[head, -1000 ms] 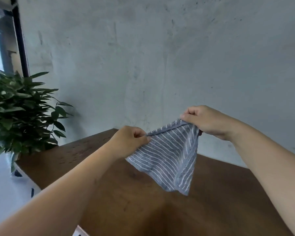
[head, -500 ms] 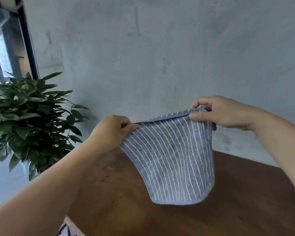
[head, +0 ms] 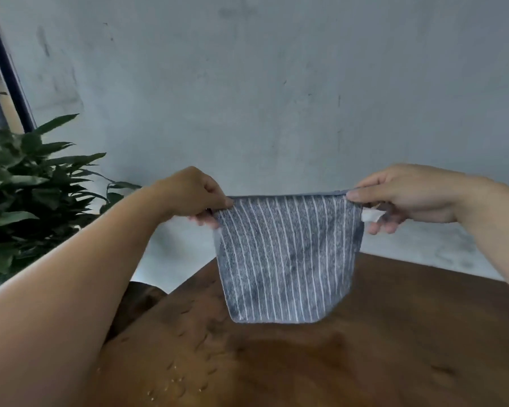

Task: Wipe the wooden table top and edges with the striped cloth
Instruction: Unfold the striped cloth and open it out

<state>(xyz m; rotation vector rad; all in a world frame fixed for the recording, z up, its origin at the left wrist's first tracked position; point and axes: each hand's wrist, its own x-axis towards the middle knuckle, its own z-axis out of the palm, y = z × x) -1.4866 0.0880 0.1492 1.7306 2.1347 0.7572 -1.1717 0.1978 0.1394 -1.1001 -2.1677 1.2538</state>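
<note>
I hold the striped cloth (head: 288, 259) up in the air by its 2 top corners, my left hand (head: 193, 193) pinching one and my right hand (head: 406, 196) the other. It hangs flat above the wooden table (head: 394, 333), not touching it, near the grey wall (head: 276, 98).

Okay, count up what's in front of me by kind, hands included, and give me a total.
Hands: 2, the left hand and the right hand
Striped cloth: 1
Wooden table: 1
Leafy plant: 1
Total: 5
</note>
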